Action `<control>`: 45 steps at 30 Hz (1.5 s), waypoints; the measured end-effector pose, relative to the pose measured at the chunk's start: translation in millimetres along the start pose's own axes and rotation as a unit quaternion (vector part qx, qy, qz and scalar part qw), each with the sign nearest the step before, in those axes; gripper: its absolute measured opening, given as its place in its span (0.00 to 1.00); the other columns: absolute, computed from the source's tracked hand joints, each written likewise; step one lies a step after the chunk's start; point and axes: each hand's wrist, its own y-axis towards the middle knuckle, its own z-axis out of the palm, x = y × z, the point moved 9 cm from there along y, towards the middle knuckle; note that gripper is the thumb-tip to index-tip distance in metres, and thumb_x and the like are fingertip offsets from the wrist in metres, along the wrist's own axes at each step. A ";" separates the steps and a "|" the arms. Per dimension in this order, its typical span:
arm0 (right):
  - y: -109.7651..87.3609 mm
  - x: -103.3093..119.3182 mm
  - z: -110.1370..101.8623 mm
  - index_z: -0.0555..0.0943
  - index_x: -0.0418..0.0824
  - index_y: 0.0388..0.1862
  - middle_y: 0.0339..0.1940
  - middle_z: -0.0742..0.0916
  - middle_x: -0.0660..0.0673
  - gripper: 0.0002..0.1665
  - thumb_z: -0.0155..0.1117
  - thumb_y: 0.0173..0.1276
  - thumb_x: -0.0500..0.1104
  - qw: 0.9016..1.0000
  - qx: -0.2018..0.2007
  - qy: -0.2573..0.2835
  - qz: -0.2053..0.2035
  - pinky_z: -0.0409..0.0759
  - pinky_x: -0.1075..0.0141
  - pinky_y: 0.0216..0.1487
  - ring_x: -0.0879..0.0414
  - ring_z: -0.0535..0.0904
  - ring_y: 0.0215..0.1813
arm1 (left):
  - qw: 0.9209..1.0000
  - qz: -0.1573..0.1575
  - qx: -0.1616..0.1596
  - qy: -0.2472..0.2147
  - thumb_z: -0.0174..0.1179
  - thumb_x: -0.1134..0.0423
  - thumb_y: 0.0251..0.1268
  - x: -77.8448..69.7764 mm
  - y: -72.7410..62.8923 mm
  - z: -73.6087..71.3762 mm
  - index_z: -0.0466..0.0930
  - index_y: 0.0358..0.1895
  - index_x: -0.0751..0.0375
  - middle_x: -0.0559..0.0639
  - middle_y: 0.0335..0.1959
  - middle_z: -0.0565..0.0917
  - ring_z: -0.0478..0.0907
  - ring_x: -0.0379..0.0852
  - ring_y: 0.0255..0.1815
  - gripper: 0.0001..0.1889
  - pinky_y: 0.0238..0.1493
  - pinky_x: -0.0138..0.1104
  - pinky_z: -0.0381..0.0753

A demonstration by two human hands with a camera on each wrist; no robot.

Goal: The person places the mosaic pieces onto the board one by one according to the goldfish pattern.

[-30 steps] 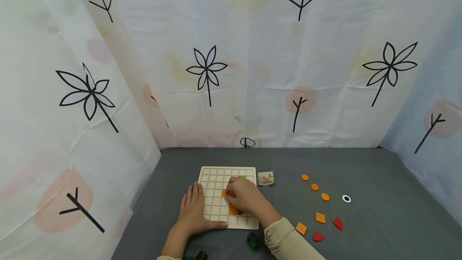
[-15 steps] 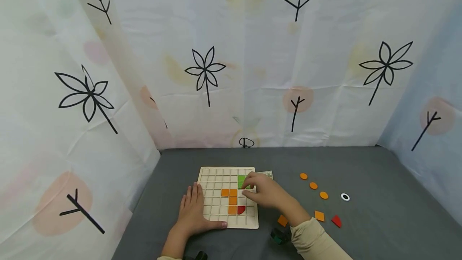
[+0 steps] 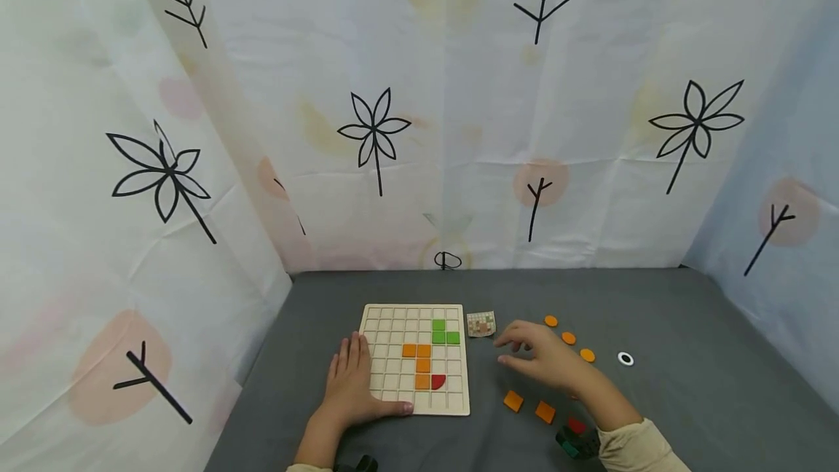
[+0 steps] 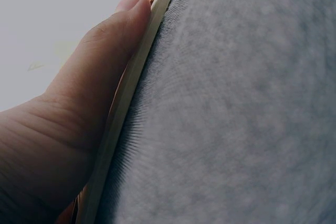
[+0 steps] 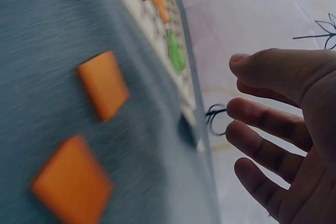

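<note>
My left hand [image 3: 350,381] lies along the left side of a wooden grid board [image 3: 387,377], fingers straight and the thumb [image 4: 110,45] stretched along its near edge. Set in the board are several orange squares [image 3: 423,366], a red quarter-round piece [image 3: 438,382] and several green squares [image 3: 439,325]. My right hand [image 3: 544,355] is in the air over the table, right of the board, its fingers spread and loosely bent. It holds nothing. Two loose orange square tiles [image 3: 513,401] [image 5: 105,85] lie just below it on the cloth.
A small pattern card [image 3: 481,324] lies by the board's right edge. Beyond the right hand are orange discs [image 3: 569,338] and a white ring [image 3: 625,359]. A red piece [image 3: 577,425] is partly covered by the dark wrist device [image 3: 575,444]. A printed curtain [image 3: 446,130] hangs behind the grey table.
My right hand has lifted from the board and swung right, uncovering the orange squares, the green squares and the red piece in it. The left hand has stayed put.
</note>
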 end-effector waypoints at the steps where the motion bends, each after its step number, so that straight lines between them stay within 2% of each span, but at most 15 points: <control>1: -5.6 -2.6 1.2 0.89 0.44 0.51 0.48 0.89 0.48 0.11 0.75 0.73 0.44 1.000 0.003 0.005 0.001 0.84 0.59 0.42 0.57 0.83 0.42 | 1.000 -0.001 0.002 0.000 0.73 0.13 0.29 0.6 -0.1 0.4 0.38 0.87 0.68 0.66 0.89 0.40 0.37 0.69 0.90 0.88 0.85 0.65 0.39; 7: -29.9 -19.0 22.1 0.89 0.47 0.50 0.47 0.88 0.53 0.14 0.76 0.72 0.52 0.997 0.041 0.032 0.053 0.84 0.64 0.44 0.60 0.82 0.43 | 1.000 0.000 0.000 -0.004 0.72 0.12 0.28 2.9 0.0 0.0 0.38 0.87 0.67 0.66 0.89 0.40 0.37 0.68 0.90 0.88 0.85 0.64 0.39; 12: -35.6 -22.8 33.3 0.90 0.52 0.46 0.40 0.84 0.59 0.15 0.82 0.64 0.55 0.996 0.052 0.010 0.077 0.79 0.69 0.39 0.66 0.77 0.38 | 1.000 -0.001 0.001 -0.008 0.72 0.12 0.28 3.9 0.6 1.1 0.38 0.87 0.67 0.66 0.89 0.40 0.37 0.68 0.90 0.89 0.85 0.64 0.39; 17: -38.0 -24.5 40.0 0.90 0.53 0.44 0.37 0.82 0.60 0.16 0.85 0.60 0.54 0.994 0.061 0.007 0.090 0.77 0.70 0.37 0.68 0.75 0.36 | 1.000 -0.002 0.002 -0.004 0.71 0.11 0.28 3.9 1.4 2.1 0.37 0.87 0.67 0.66 0.89 0.39 0.36 0.68 0.90 0.89 0.85 0.64 0.39; 27: -39.9 -20.0 43.9 0.92 0.50 0.46 0.37 0.83 0.61 0.12 0.82 0.65 0.48 0.995 0.069 0.017 0.074 0.79 0.68 0.37 0.69 0.76 0.36 | 1.000 -0.002 0.003 -0.005 0.73 0.13 0.28 4.8 2.8 3.3 0.38 0.88 0.66 0.65 0.89 0.39 0.36 0.68 0.90 0.88 0.86 0.64 0.38; 31: -37.9 -18.8 43.2 0.91 0.50 0.45 0.37 0.83 0.61 0.11 0.82 0.64 0.46 0.995 0.065 0.019 0.070 0.79 0.68 0.38 0.69 0.76 0.37 | 1.000 0.001 -0.001 -0.011 0.74 0.14 0.28 5.7 4.0 3.1 0.39 0.87 0.67 0.65 0.89 0.39 0.36 0.68 0.90 0.88 0.85 0.64 0.38; 35: -31.5 -12.9 41.4 0.91 0.50 0.42 0.37 0.84 0.61 0.09 0.82 0.64 0.43 0.998 0.046 0.010 0.046 0.80 0.68 0.38 0.68 0.77 0.37 | 1.000 0.004 -0.009 -0.012 0.74 0.14 0.27 7.6 5.1 4.5 0.39 0.88 0.66 0.64 0.90 0.39 0.35 0.67 0.90 0.88 0.86 0.63 0.36; 41: -13.8 -4.8 47.2 0.91 0.54 0.40 0.37 0.84 0.62 0.08 0.81 0.65 0.43 0.998 0.037 0.006 0.052 0.82 0.68 0.39 0.68 0.79 0.38 | 0.999 0.017 -0.023 -0.025 0.73 0.13 0.26 5.0 2.6 3.2 0.39 0.88 0.66 0.66 0.89 0.39 0.36 0.68 0.90 0.89 0.85 0.65 0.36; 45: 1.8 7.9 55.3 0.91 0.53 0.40 0.38 0.85 0.59 0.07 0.80 0.66 0.42 0.999 0.032 0.013 0.027 0.82 0.69 0.38 0.65 0.80 0.37 | 0.999 0.018 -0.022 -0.024 0.74 0.13 0.27 3.0 2.1 3.7 0.39 0.87 0.68 0.67 0.89 0.40 0.36 0.68 0.90 0.89 0.85 0.66 0.37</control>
